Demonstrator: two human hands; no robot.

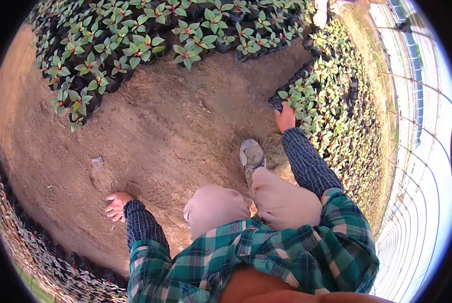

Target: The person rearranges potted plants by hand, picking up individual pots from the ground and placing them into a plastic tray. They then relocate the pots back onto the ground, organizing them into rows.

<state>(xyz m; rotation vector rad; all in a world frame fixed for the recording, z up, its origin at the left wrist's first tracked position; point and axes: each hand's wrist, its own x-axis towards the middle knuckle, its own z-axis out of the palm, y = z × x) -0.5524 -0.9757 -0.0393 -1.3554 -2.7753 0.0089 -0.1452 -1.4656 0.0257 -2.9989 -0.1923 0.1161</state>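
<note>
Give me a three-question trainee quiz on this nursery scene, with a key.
1. True or false: the right hand is at the edge of a row of seedlings.
2. What lies nearest the left hand? A) bare soil B) a fence C) a watering can
3. What colour are the bags holding the seedlings?
Key: 1 true; 2 A; 3 black.

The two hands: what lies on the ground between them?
Head view: between the left hand and right hand lies bare soil and, nearer the right hand, one shoe.
</note>
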